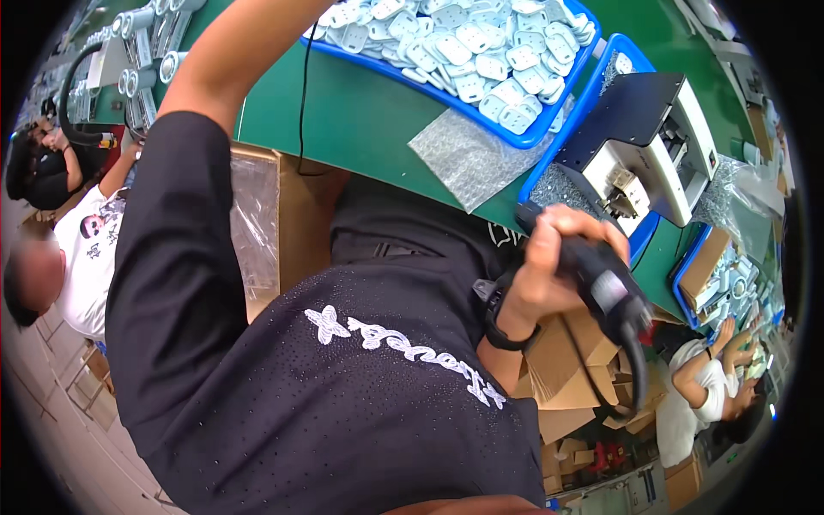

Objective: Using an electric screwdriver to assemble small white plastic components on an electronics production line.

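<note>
My right hand point(554, 253), with a black band at the wrist, is closed around a black electric screwdriver point(601, 279). The tool's narrow end points up and left toward the table edge, and its thick cord point(637, 378) curls down from the other end. Just beyond the hand stands a screw feeder point(622, 112), black and white, in a blue tray point(592, 90) of loose small screws. My left forearm point(236, 56) reaches over the table and leaves the picture at the top, so the left hand is hidden. Many pale oval plates point(472, 43) with slots fill a blue bin point(525, 140) ahead.
A clear plastic sheet point(476, 159) lies on the green table point(369, 129). Below it stands a plastic-lined carton point(268, 232); more cardboard boxes point(566, 360) are at right. Co-workers sit at left point(86, 249) and right point(691, 386). Metal parts point(142, 51) lie far left.
</note>
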`<state>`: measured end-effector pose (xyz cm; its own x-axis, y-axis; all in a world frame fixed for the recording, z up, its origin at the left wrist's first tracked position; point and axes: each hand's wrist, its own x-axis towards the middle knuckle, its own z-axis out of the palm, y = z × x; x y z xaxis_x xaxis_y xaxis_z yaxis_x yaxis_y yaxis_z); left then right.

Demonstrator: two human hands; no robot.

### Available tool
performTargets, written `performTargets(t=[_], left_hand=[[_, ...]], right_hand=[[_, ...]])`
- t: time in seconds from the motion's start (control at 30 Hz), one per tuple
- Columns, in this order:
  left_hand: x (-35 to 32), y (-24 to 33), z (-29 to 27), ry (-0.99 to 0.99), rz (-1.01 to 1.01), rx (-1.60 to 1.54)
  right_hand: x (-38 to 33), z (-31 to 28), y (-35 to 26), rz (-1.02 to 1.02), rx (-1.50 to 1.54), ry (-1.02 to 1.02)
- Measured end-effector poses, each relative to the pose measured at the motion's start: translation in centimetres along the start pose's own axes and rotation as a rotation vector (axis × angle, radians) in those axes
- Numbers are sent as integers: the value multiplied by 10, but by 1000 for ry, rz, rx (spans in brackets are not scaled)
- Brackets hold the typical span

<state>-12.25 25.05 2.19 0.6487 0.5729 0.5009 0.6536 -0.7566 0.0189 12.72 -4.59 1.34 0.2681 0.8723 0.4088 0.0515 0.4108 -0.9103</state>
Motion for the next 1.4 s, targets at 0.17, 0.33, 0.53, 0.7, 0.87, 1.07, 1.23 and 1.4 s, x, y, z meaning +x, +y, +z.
performTargets(t=[0.17, 0.33, 0.53, 0.7, 0.87, 1.07, 1.23, 1.4], left_hand=[[19, -58, 66, -286, -18, 272], [19, -59, 64, -365, -187, 91], [-51, 7, -32, 397, -396, -62], [-203, 95, -89, 706, -806, 299], [-352, 124, -128, 647, -1304, 640], [-419, 110, -152, 401, -1369, 323], [-348, 145, -170, 516, -859, 452], [-233, 222, -109, 855, -823, -645]], right_hand=[[1, 8, 40, -245, 83, -226], [18, 21, 28, 127, 4, -252], [92, 77, 33, 205, -722, -453], [99, 101, 48, 154, -1189, -596], [98, 110, 51, 127, -1275, -527], [96, 91, 17, 132, -848, -290], [67, 54, -13, 340, -250, -269], [29, 21, -32, 522, 147, -319]])
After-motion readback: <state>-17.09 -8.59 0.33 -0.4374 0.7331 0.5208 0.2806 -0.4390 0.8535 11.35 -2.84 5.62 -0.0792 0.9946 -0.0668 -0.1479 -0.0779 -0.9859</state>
